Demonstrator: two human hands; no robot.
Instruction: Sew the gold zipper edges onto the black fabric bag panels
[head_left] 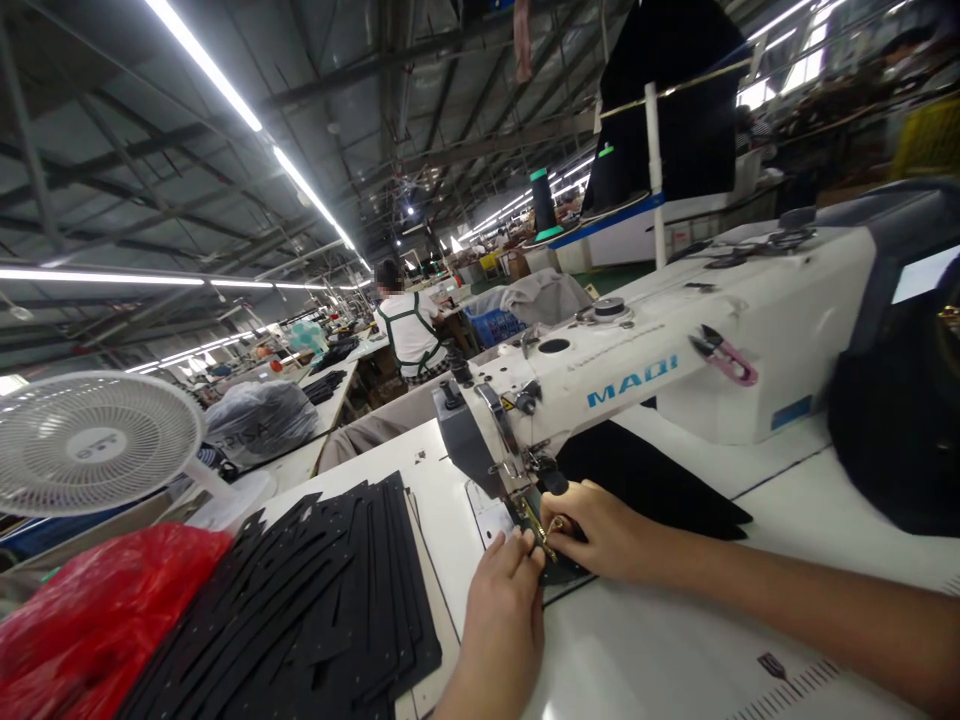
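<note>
A white sewing machine [637, 375] marked MAQI stands in front of me on a white table. By its needle area, my right hand [604, 525] is closed, thumb and finger at a brass-coloured metal attachment [553, 535]. My left hand [504, 600] lies palm down just left of it, fingers stretched towards the presser foot with the tips at the stitching spot. A small strip of black fabric [564, 582] shows under and between the hands; the hands hide most of it. More black fabric [652, 475] lies under the machine arm.
Left of the machine is a layered pile of black cut pieces [322, 610], beside a red plastic bag [97, 610] and a white fan [97, 445]. Pink-handled thread snips [726, 358] rest against the machine body. Thread cones [543, 205] stand behind; a person [412, 330] sits farther off.
</note>
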